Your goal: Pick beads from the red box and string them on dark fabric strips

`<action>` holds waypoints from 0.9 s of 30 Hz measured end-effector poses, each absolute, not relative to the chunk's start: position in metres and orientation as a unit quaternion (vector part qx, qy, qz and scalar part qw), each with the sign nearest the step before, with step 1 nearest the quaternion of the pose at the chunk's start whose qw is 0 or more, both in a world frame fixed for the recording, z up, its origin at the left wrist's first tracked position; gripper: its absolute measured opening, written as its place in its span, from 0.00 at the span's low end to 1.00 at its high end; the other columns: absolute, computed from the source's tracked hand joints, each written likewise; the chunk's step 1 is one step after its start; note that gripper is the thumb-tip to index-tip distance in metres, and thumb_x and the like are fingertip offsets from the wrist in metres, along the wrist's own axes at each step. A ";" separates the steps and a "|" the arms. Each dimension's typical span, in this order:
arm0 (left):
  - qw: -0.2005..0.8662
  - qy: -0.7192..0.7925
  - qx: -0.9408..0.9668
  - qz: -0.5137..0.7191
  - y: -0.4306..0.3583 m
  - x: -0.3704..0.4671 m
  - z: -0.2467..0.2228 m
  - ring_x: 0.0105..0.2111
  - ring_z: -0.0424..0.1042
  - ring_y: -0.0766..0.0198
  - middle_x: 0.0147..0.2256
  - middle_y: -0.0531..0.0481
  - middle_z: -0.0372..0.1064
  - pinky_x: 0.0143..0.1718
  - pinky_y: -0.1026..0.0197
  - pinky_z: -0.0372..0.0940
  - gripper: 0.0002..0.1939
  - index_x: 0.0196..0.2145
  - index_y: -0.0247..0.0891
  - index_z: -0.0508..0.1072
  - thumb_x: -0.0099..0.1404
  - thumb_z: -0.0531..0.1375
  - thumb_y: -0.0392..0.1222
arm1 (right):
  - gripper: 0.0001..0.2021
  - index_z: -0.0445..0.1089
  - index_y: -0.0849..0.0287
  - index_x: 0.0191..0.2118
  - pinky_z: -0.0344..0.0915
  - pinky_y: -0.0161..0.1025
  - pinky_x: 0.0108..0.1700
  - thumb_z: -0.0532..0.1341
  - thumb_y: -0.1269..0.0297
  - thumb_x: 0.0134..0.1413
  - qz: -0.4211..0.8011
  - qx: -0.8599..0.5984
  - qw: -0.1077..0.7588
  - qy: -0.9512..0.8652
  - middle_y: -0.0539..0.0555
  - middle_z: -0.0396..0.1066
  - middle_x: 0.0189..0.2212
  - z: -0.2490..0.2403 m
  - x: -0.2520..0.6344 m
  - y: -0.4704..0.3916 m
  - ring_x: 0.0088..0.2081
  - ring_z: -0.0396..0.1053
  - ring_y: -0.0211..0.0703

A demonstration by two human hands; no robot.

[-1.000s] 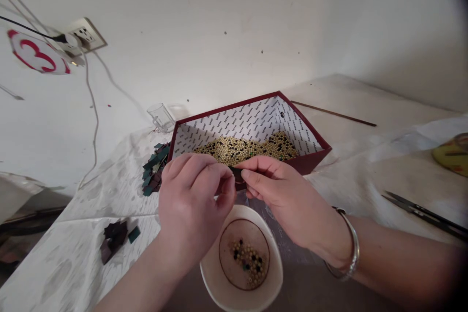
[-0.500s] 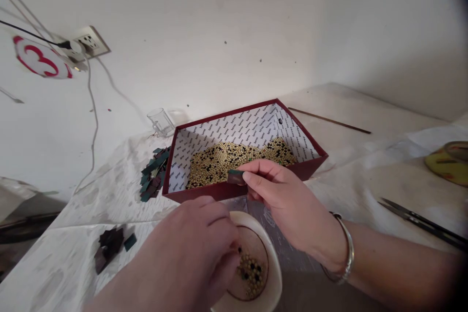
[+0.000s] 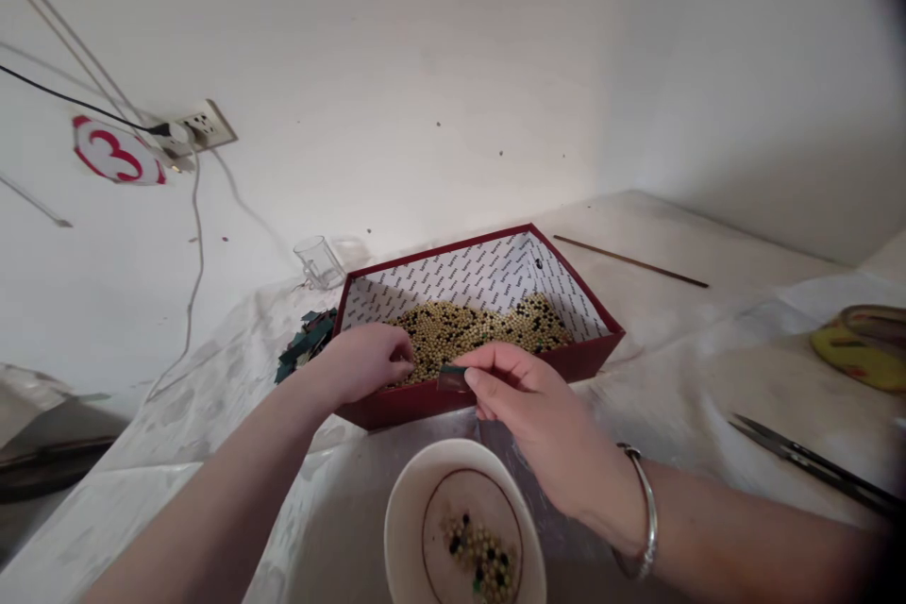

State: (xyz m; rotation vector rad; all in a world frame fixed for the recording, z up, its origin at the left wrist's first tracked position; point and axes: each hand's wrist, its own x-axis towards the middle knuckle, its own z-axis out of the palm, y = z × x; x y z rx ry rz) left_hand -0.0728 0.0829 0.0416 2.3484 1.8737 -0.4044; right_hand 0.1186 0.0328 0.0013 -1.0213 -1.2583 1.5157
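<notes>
Protruding from the right hand (image 3: 534,417), 1 dark scrap (image 3: 451,380) is pinched between thumb and fingers by the near wall of the box (image 3: 403,408). Over the beads (image 3: 453,330), the left hand (image 3: 368,362) is loosely curled; any grip cannot be told. 1 bowl (image 3: 405,510) is placed nearer.

Left grip (image 3: 372,360) curled, stretched forward, right grip (image 3: 528,406) pinched, forearms (image 3: 244,481) slanting inward

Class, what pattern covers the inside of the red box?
White lining with repeated small dark lettering, best seen in the head view.
</notes>
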 end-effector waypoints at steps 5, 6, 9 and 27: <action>0.059 0.615 0.748 -0.242 0.101 -0.067 0.025 0.31 0.72 0.55 0.32 0.45 0.75 0.28 0.61 0.62 0.12 0.31 0.42 0.76 0.49 0.58 0.45 | 0.08 0.69 0.59 0.36 0.54 0.35 0.32 0.55 0.66 0.52 0.604 -0.411 0.444 -0.518 0.45 0.61 0.21 0.003 0.119 0.033 0.27 0.58 0.34; 0.058 0.614 0.744 -0.257 0.102 -0.066 0.023 0.31 0.73 0.55 0.32 0.44 0.75 0.28 0.61 0.62 0.12 0.31 0.41 0.76 0.48 0.58 0.44 | 0.08 0.69 0.59 0.36 0.54 0.35 0.32 0.55 0.66 0.51 0.605 -0.411 0.443 -0.519 0.45 0.61 0.21 0.003 0.119 0.033 0.27 0.57 0.34; 0.059 0.609 0.739 -0.282 0.103 -0.064 0.021 0.32 0.73 0.53 0.33 0.43 0.75 0.30 0.59 0.64 0.12 0.31 0.41 0.77 0.48 0.58 0.42 | 0.08 0.69 0.59 0.36 0.54 0.35 0.31 0.55 0.66 0.51 0.611 -0.406 0.441 -0.517 0.46 0.62 0.21 0.004 0.119 0.033 0.27 0.57 0.34; -0.056 0.634 0.756 0.151 0.048 -0.056 0.073 0.33 0.68 0.66 0.33 0.52 0.71 0.35 0.62 0.62 0.09 0.34 0.41 0.70 0.63 0.51 0.40 | 0.11 0.68 0.59 0.39 0.54 0.36 0.32 0.58 0.60 0.51 0.642 -0.398 0.445 -0.480 0.47 0.62 0.23 -0.008 0.116 0.036 0.27 0.57 0.35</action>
